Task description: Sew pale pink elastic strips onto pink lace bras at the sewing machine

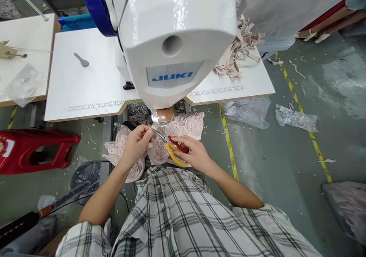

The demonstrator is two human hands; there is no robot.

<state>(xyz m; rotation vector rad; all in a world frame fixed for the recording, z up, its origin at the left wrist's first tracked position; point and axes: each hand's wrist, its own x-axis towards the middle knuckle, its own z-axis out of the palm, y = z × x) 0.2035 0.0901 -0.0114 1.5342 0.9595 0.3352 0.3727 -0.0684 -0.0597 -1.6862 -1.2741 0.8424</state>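
My right hand [193, 154] is closed round scissors [173, 147] with one red and one yellow handle; their blades point up-left toward my left hand. My left hand [136, 144] pinches the edge of a pale pink lace garment [185, 125] that lies just below the white JUKI sewing machine [171, 39]. The blade tips meet the fabric at my left fingertips. The machine's needle area is hidden behind its head.
A white sewing table [85, 85] carries a printed ruler along its front edge and a heap of beige straps [237, 55] at the right. A red plastic stool [34, 150] stands at the left. Plastic bags [296, 118] and scraps litter the floor by a yellow line [228, 146].
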